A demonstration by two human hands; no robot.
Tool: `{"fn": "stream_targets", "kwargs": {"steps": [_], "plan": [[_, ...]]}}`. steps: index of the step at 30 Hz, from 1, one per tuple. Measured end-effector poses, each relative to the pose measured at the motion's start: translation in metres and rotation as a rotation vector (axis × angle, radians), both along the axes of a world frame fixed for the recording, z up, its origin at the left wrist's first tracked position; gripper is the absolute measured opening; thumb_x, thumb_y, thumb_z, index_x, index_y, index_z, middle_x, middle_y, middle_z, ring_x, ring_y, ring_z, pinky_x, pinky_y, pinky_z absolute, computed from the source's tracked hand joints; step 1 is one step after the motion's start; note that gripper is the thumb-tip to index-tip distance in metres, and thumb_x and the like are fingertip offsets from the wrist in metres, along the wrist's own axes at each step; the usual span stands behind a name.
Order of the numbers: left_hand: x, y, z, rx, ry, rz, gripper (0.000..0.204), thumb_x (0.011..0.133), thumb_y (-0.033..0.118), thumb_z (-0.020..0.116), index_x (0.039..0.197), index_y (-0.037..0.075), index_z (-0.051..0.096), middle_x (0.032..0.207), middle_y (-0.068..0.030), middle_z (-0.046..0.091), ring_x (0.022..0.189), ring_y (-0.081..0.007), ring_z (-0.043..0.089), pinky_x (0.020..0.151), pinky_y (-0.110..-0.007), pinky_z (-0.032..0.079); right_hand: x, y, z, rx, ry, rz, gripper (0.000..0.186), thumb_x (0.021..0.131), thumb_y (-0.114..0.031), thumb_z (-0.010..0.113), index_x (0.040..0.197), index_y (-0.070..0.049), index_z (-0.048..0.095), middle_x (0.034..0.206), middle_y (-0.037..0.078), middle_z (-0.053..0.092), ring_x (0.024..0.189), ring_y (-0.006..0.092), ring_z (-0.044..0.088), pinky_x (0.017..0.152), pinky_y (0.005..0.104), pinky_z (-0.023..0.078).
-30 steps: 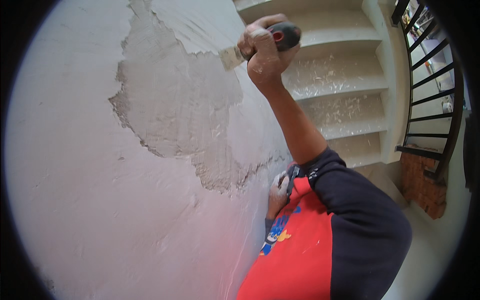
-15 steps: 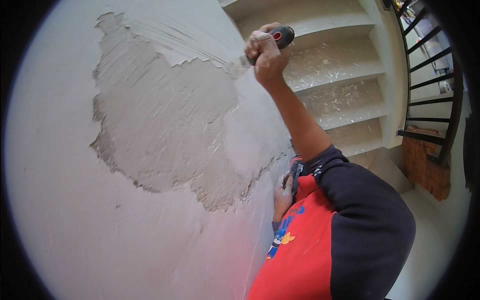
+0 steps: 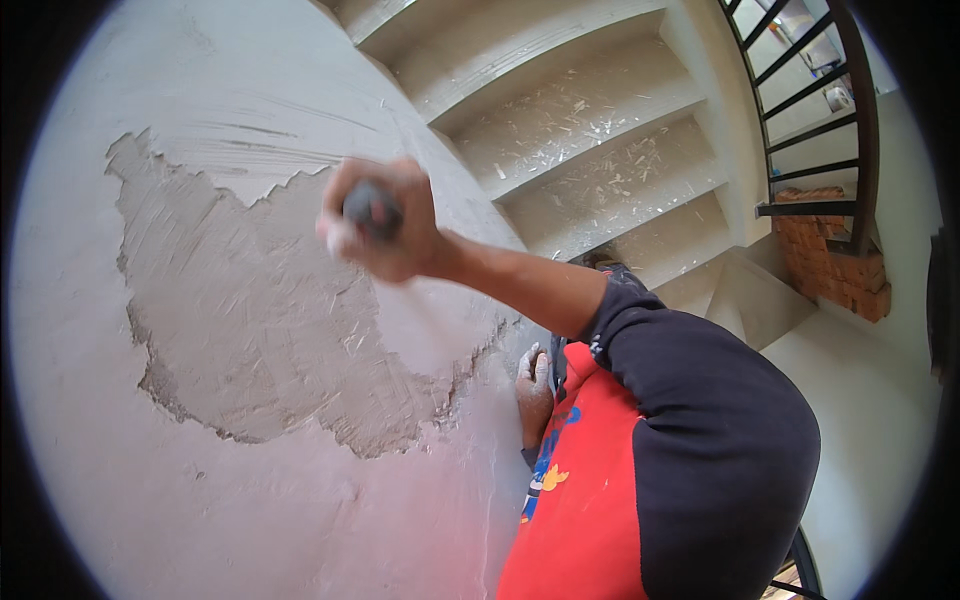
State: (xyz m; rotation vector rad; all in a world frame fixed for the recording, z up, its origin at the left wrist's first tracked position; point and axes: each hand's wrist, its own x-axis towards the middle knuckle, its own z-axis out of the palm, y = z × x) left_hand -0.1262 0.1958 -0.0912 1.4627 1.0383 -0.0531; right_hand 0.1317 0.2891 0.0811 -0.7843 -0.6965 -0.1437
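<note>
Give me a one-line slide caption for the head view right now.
Right hand grips a dark-handled tool at a rough wall patch beside fleck-strewn stairs.

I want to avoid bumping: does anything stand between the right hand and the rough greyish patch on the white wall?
Nothing visible does. The right hand, gripping a rounded black-and-red handle, hides part of the rough greyish patch.

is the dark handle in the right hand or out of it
In: the right hand, though blurred, wraps around the dark handle.
</note>
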Motion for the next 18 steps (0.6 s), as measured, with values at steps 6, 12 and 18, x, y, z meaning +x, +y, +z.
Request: {"fn": "stream_targets", "kwargs": {"steps": [6, 12, 18], "plan": [[0.000, 0.001, -0.001, 0.043, 0.069, -0.048, 0.040, 0.093, 0.024, 0.049, 0.119, -0.007, 0.050, 0.114, -0.0194, 0.059, 0.107, -0.0263, 0.056, 0.092, -0.032, 0.041, -0.039, 0.008, -0.050, -0.108, -0.055, -0.022, 0.011, 0.071, -0.005, 0.063, 0.065, -0.005, 0.055, 0.053, 0.002, 0.050, 0.045, 0.0113, 0.048, 0.042, 0.0252, 0.037], [-0.005, -0.007, -0.009, 0.047, 0.043, 0.048, 0.042, 0.091, 0.025, 0.053, 0.119, -0.007, 0.052, 0.114, -0.0213, 0.059, 0.107, -0.0273, 0.056, 0.093, -0.033, 0.041, -0.019, 0.023, -0.117, -0.383, 0.367, -0.140, 0.017, 0.078, -0.007, 0.062, 0.068, -0.005, 0.048, 0.056, -0.001, 0.041, 0.051, 0.0065, 0.037, 0.046, 0.0255, 0.035], [0.001, -0.002, 0.000, 0.029, 0.047, 0.019, 0.042, 0.092, 0.025, 0.051, 0.121, -0.005, 0.051, 0.119, -0.0183, 0.057, 0.112, -0.0255, 0.053, 0.097, -0.033, 0.037, -0.019, -0.007, -0.049, 0.015, 0.697, 0.171, 0.014, 0.083, -0.009, 0.061, 0.083, -0.005, 0.048, 0.069, 0.000, 0.045, 0.060, 0.0079, 0.047, 0.054, 0.0239, 0.040]]}}
